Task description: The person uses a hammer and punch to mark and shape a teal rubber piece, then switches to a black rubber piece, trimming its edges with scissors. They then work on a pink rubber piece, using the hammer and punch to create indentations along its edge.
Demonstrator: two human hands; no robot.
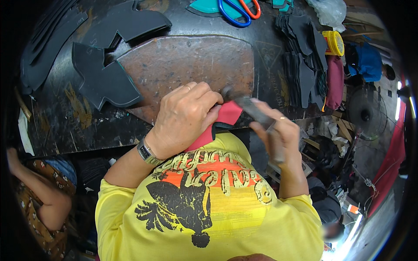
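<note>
My right hand [283,130] is wrapped round the handle of a hammer [253,108], which is slightly smeared by motion. Its dark head is close to the fingertips of my left hand [185,115]. That left hand, with a watch [146,152] on its wrist, pinches a pinkish-red piece of sheet material [230,112] with a black edge. The piece lies at the near edge of a worn brown board [187,61], and part of it hangs toward my yellow shirt. My left fingers hide some of it.
Black cut pieces [98,78] lie left of the board, and stacked ones [300,61] stand to its right. Scissors with blue and red handles [237,13] rest at the back, near a yellow tub [334,42]. Another person's arm [48,195] is at the lower left. A fan [367,112] stands off to the right.
</note>
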